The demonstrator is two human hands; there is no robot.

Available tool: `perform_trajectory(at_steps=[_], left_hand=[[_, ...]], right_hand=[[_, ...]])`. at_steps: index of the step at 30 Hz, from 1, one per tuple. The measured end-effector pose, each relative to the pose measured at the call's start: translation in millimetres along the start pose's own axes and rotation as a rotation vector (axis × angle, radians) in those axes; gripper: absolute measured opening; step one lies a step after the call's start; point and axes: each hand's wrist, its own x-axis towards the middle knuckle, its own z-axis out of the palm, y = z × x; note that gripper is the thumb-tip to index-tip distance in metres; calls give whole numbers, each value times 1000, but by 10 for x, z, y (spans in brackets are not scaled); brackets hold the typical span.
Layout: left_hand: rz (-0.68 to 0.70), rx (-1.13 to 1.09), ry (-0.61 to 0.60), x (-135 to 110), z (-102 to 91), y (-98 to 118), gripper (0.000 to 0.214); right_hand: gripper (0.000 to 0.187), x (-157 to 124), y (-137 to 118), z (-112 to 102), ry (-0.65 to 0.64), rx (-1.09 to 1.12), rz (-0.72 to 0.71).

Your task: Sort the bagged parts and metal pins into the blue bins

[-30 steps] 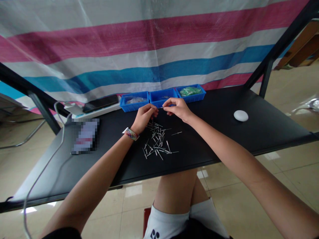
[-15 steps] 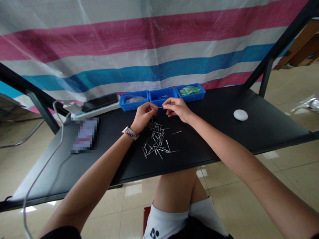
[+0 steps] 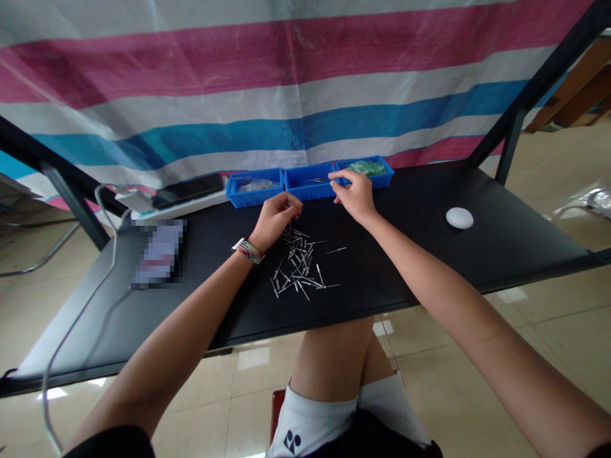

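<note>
My right hand (image 3: 354,192) is over the front of the middle blue bin (image 3: 301,196), its thumb and forefinger pinching what looks like a thin metal blind rivet. Inside that bin lie a few rivets (image 3: 317,180), close to my fingertips. My left hand (image 3: 277,217) rests just in front of the bins with its fingers curled together; whatever they might hold is hidden. Below and beside it a loose pile of silver blind rivets (image 3: 298,264) is spread on the black table (image 3: 382,273). One single rivet (image 3: 337,250) lies right of the pile.
The left blue bin (image 3: 241,199) contains clear plastic bags; the right bin (image 3: 382,181) has green packets. A power strip (image 3: 186,208) with a dark phone (image 3: 191,191) on it stands at the left, near a blurred packet (image 3: 160,254). A white round object (image 3: 459,218) sits at right.
My right hand has moved away from my left, up and to the right, to the middle bin. My left hand has stayed nearly in place. The two no longer meet at a rivet.
</note>
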Motion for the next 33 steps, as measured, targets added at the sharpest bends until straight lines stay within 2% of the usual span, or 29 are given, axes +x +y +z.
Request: perform_trajectory(at_steps=[3,5,10,12,15,19,22,25,28,33], left_hand=[[-1,-6,23,1,-4,18,8],[3,-9,48,8,-10,22,7],[35,-3,189,41,-33,-12,4],[48,-5,245,52,-44,-25,3],[61,-12,281,58,-49,-28,3],[44,-4,271,50,-34,-14,3],[39,3,252,41,-28,-11,3],[43,-4,243,38,-31,-15,4],[40,-21,247,39,-34,-21,5],[30,-30,239,41,-29,-19,4]], right_hand=[[15,-90,-123,32,-62,-151,-172],[16,-172,-234,76,-143,-198,-230],[28,-370,-414,216,-586,-146,-367],[37,-403,-428,247,-693,-155,-387],[41,-404,-421,250,-711,-200,-349],[35,-386,-409,222,-675,-263,-310],[35,-385,-400,205,-656,-285,-323],[37,-373,-380,186,-697,-275,-362],[31,-343,-360,152,-735,-292,-375],[19,-284,-352,47,-694,-352,-351]])
